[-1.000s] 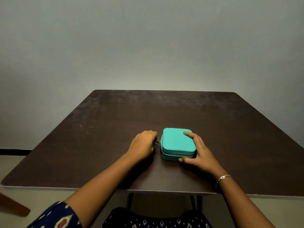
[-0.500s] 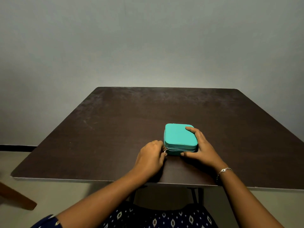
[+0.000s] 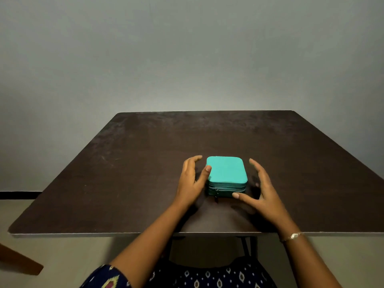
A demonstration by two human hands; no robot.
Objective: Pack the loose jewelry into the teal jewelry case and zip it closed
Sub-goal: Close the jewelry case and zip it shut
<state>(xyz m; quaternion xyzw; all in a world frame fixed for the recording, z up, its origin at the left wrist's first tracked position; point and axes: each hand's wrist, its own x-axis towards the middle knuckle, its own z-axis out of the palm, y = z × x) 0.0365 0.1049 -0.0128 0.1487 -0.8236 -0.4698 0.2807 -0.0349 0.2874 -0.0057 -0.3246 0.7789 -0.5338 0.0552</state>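
Case sits flat on the desk, lid down, approx centre L-to-R and in the near half. It's teal w/ rounded corners. The zip looks closed along the front side, w/ the zip pull hanging at the front L corner (small and dark, details hard to make out).

L hand is just beside the case's L side and open: fingers straight, slightly spread, pointing away from the person, palm facing the case. Its thumb tip lies at the case's top L edge; touching or just off it, can't tell. The fingers are apart from the case, w/ dark desk showing between.

R hand mirrors it on the R side, also open, fingers straight, palm turned inward, a strip of desk between fingers and case. The R thumb reaches across to the case's front near the lower R corner; contact can't be told (a bit blurred there). Both hands hold nothing.

Bracelet, a thin chain w/ a small plate, is on the R wrist. Sleeve on the L arm is dark blue w/ a coloured print.

Desk is dark brown, scuffed toward the back, its far edge by a grey wall. Dark legs show below the near edge. A brown wooden piece sits at lower L over the pale floor.
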